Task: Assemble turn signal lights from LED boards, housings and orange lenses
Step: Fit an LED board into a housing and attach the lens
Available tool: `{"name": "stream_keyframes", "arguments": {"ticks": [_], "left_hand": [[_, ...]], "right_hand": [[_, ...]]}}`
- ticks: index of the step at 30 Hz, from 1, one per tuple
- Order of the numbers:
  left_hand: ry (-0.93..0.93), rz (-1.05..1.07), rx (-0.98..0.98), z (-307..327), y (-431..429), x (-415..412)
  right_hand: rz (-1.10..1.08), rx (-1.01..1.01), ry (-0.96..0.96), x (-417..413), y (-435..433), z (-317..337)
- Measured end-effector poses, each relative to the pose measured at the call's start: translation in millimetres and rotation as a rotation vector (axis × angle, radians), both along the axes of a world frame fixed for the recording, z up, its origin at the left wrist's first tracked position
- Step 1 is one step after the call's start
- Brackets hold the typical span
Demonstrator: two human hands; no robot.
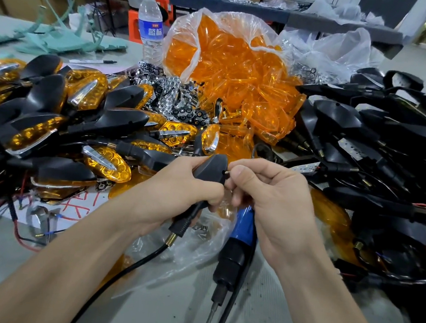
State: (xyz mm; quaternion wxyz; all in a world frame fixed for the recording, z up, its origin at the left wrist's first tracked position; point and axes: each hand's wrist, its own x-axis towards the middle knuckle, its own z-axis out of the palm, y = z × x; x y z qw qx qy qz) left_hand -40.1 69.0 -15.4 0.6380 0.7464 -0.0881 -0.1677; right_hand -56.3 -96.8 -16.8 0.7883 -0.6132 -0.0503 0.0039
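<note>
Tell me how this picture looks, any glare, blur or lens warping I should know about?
Head view: lighting is soft and even, with faint shadows. There is glare on the clear bag of orange lenses. Wide-angle warping tilts the far table. The left hand gripping the black housing and the right hand pinching a small screw are sharp, while the frame edges look softer.

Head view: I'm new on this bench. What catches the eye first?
The clear bag of orange lenses glowing at centre back. Left of it lies a heap of finished lights, right a heap of black housings. In front, the left hand grips a housing while the right hand pinches a small screw at it.
</note>
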Motion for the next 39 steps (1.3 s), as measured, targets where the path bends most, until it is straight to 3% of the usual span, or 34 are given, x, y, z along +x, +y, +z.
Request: {"name": "stream_keyframes", "arguments": {"ticks": [9, 15, 19, 21, 24, 26, 28, 36, 39], "left_hand": [[0.004, 0.018, 0.031, -2, -1, -1], [0.085, -0.107, -0.143, 5, 6, -2], [0.087, -0.121, -0.21, 7, 7, -2], [0.105, -0.08, -0.241, 6, 7, 0], [0.113, 0.002, -0.24, 4, 10, 4], [0.11, 0.038, -0.26, 5, 10, 6], [0.106, 0.053, -0.276, 6, 10, 5], [0.101, 0.068, -0.244, 6, 6, 2], [0.107, 0.076, -0.234, 5, 6, 3]], "right_hand": [[-0.142, -0.151, 0.037, 1, 2, -3], [0.0, -0.266, 0.089, 1, 2, 12], [-0.06, -0.337, 0.043, -5, 10, 16], [-0.182, -0.53, -0.04, -10, 7, 13], [-0.308, -1.057, -0.114, -29, 2, 5], [-0.337, -1.282, -0.072, -46, 2, 2], [-0.346, -1.382, 0.047, -58, 3, 0], [-0.228, -1.415, 0.355, -45, 7, 3], [-0.175, -1.303, 0.451, -34, 8, 1]]}}
